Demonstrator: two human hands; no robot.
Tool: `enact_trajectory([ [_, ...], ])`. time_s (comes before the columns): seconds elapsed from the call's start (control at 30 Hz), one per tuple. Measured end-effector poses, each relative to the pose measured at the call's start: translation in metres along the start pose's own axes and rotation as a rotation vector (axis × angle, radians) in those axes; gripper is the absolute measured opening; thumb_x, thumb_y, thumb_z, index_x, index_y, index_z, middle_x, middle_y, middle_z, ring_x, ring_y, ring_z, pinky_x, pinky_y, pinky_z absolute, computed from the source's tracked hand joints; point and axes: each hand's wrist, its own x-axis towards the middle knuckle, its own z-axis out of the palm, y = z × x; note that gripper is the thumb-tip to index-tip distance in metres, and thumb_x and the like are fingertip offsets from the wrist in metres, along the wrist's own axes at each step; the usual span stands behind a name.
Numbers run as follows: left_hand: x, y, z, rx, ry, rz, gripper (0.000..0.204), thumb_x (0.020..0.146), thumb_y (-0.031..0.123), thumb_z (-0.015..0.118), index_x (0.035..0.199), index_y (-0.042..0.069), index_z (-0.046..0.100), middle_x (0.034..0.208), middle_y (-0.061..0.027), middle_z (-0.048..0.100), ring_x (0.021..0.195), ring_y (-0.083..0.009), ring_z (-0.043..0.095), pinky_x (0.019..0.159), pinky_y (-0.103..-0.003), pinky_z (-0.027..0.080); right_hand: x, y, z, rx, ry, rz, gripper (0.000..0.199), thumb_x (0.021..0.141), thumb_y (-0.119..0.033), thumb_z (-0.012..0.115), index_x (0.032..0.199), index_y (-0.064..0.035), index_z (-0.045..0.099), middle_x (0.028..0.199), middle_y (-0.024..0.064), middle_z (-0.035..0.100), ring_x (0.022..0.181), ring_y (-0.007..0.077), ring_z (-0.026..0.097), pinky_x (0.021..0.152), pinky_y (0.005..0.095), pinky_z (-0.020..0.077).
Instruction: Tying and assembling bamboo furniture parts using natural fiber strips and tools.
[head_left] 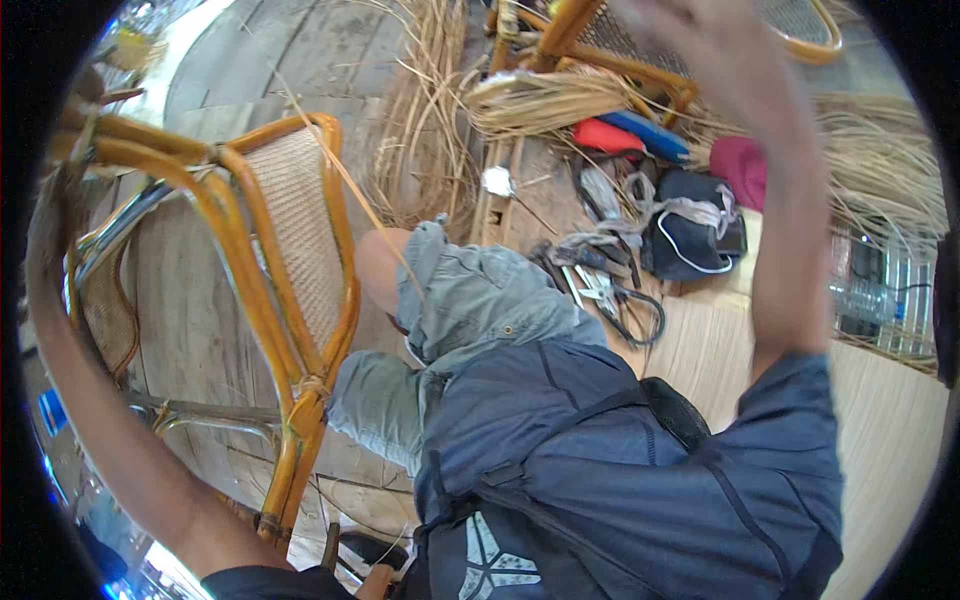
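Note:
A rattan chair frame (235,250) with a woven cane panel (295,220) stands on the left, tilted. My left hand (62,205) is at its far left corner, fingers closed against the bent poles. What they pinch is too small to tell. At the upper right my right hand (715,35) is raised and smeared by motion, so its fingers and anything in them cannot be made out. One thin cane strand (350,185) runs slantwise from the upper left, past the chair, to my shorts.
Loose cane strands (425,110) lie on the plank floor, with a tied bundle (545,100) beside them. Scissors (635,315), a black pouch (690,230), and red (608,135) and blue (645,135) items lie to the right. Another rattan chair (640,60) stands behind.

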Motion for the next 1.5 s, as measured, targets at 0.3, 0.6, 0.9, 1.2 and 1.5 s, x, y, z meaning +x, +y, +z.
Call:
enact_trajectory([
  [0.3,-0.105,0.145,0.222,-0.059,-0.267,0.082,0.038,0.094,0.031,0.048,0.123,0.006,0.053,0.105,-0.0035,0.059,0.094,-0.0118,0.054,0.081,-0.024,0.044,-0.319,0.021,0.040,0.519,-1.107,1.314,0.020,0.084,-0.017,0.054,0.078,0.0012,0.059,0.062,0.0082,0.059,0.049,0.0167,0.056,0.050,0.0323,0.0478],
  [0.6,0.030,-0.019,-0.024,-0.015,-0.037,0.083,0.037,0.094,0.029,0.049,0.123,0.006,0.052,0.112,-0.0044,0.058,0.101,-0.0125,0.053,0.085,-0.025,0.042,-0.230,-0.034,0.105,0.500,-0.970,0.720,0.021,0.085,-0.019,0.055,0.087,0.0016,0.059,0.075,0.0179,0.062,0.068,0.0255,0.063,0.062,0.0355,0.0481],
  [0.9,0.014,-0.079,-0.173,0.144,0.159,-0.033,0.029,0.094,0.029,0.047,0.105,0.007,0.063,0.094,-0.0036,0.064,0.082,-0.0139,0.058,0.076,-0.030,0.047,0.047,-0.244,0.141,1.327,-0.375,-0.172,0.024,0.085,-0.010,0.057,0.107,-0.0007,0.056,0.096,0.0172,0.061,0.089,0.0303,0.062,0.077,0.0367,0.0477],
  [1.2,-0.002,-0.051,-0.129,0.473,-0.062,0.343,0.035,0.088,0.036,0.055,0.103,0.006,0.065,0.096,-0.0057,0.065,0.085,-0.0167,0.060,0.077,-0.033,0.047,0.166,-0.391,0.249,1.363,0.136,-0.032,0.045,0.091,-0.024,0.050,0.125,0.0052,0.046,0.127,0.0229,0.045,0.118,0.0339,0.045,0.101,0.0364,0.0335],
  [1.5,-0.001,-0.086,-0.045,0.006,1.605,0.396,0.030,0.065,0.029,0.071,0.071,0.000,0.065,0.078,-0.0209,0.061,0.079,-0.0350,0.059,0.079,-0.042,0.047,0.183,-0.320,0.325,1.411,-0.143,-0.131,0.034,0.086,-0.034,0.056,0.104,-0.0055,0.060,0.068,0.0037,0.045,0.058,0.0122,0.043,0.055,0.0271,0.0383],
])
